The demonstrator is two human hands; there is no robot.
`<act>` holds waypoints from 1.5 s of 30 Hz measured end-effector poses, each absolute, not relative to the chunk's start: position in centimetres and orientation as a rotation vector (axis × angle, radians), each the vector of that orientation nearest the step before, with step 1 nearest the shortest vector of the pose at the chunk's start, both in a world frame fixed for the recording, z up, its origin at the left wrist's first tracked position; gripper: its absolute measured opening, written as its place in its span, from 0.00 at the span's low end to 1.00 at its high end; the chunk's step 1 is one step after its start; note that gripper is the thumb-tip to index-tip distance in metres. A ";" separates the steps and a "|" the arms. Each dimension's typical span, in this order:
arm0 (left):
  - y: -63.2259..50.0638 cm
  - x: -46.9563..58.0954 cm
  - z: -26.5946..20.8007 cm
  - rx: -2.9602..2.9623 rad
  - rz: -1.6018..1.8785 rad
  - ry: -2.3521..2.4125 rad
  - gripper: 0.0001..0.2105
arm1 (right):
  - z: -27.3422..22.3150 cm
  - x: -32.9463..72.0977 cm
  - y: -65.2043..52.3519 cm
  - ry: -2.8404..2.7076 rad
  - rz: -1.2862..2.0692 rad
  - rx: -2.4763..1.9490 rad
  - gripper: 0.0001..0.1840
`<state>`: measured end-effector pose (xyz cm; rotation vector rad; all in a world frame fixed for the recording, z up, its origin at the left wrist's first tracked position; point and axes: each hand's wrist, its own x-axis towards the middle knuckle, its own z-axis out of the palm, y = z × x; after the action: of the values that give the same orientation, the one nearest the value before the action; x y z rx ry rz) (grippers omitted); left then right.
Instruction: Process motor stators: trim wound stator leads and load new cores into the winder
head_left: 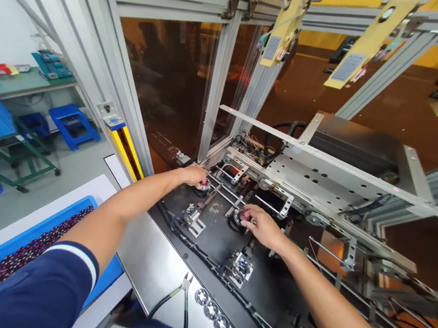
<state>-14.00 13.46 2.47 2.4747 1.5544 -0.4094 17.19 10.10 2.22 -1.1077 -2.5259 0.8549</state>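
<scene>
At the far left station of the black machine bed, my left hand has its fingers curled down around a small round part with red on it. My right hand is at the neighbouring station, thumb and fingers closed on a similar round part, red inside a dark ring. Both parts sit low at the bed, and my fingers partly cover them. Metal rails run just behind the two hands. Small metal fixtures are mounted in front of them.
Cutting pliers and several round metal rings lie on the steel ledge. A blue tray of small dark parts stands at left. Yellow brackets hang overhead. A cable bundle crosses the bed's front.
</scene>
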 end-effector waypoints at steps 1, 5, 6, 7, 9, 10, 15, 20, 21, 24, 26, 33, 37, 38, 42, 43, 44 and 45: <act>13.4 -14.0 2.6 2.459 -0.412 1.559 0.17 | 3.2 17.1 9.4 -2.489 0.889 -1.108 0.12; 12.8 -13.8 3.2 2.402 -0.395 1.582 0.17 | 7.4 17.1 3.2 -2.363 1.017 -1.063 0.17; 12.6 -13.7 3.3 2.392 -0.381 1.588 0.17 | 8.1 17.2 1.1 -2.338 1.057 -1.052 0.18; 12.5 -13.6 3.5 2.385 -0.363 1.594 0.17 | 8.5 17.2 -1.1 -2.300 1.122 -1.051 0.18; 12.2 -13.3 4.0 2.375 -0.310 1.611 0.17 | 8.0 16.8 -5.4 -2.111 1.392 -1.091 0.19; 12.0 -13.1 4.3 2.371 -0.273 1.623 0.17 | 7.2 16.5 -7.2 -2.030 1.518 -1.097 0.20; 9.4 -12.7 5.7 2.297 0.061 1.716 0.16 | 0.5 14.6 -13.1 -1.931 1.589 -1.014 0.29; -0.5 -14.0 4.4 2.158 0.426 1.818 0.13 | -3.4 13.2 -14.2 -2.380 1.019 -0.812 0.23; -3.5 -14.1 3.7 2.129 0.441 1.828 0.14 | -3.9 12.7 -14.1 -2.406 0.993 -0.783 0.22; -12.3 -13.9 0.6 2.038 0.344 1.850 0.09 | -5.6 10.1 -13.5 -2.475 0.922 -0.697 0.18; -16.5 -13.6 -1.8 1.976 0.250 1.896 0.08 | -6.8 7.5 -13.1 -2.530 0.846 -0.642 0.14; -20.3 -12.5 -4.7 1.958 0.131 2.054 0.12 | -7.5 3.2 -14.0 -2.634 0.493 -0.627 0.07; -20.2 -12.6 -1.5 2.198 0.251 1.933 0.05 | -2.2 12.7 -12.9 -2.644 0.252 -0.756 0.11; -19.3 -12.6 -0.3 2.272 0.294 1.874 0.05 | -0.5 16.3 -12.0 -2.636 0.189 -0.838 0.12; -11.3 -8.3 5.3 2.547 0.437 1.536 0.12 | 5.3 32.2 -7.4 -2.525 -0.044 -1.335 0.14; -8.7 -5.8 6.6 2.603 0.444 1.443 0.14 | 6.1 35.7 -6.2 -2.505 -0.073 -1.451 0.12; -6.0 -3.1 7.6 2.653 0.434 1.354 0.14 | 6.5 38.7 -5.0 -2.497 -0.083 -1.556 0.10; -3.5 -0.1 8.3 2.696 0.409 1.273 0.14 | 6.6 41.1 -3.9 -2.490 -0.081 -1.646 0.08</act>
<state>-0.10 -3.53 8.26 2.6963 1.2727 0.4088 41.14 -3.94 6.58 -1.6458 -2.4896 -0.0814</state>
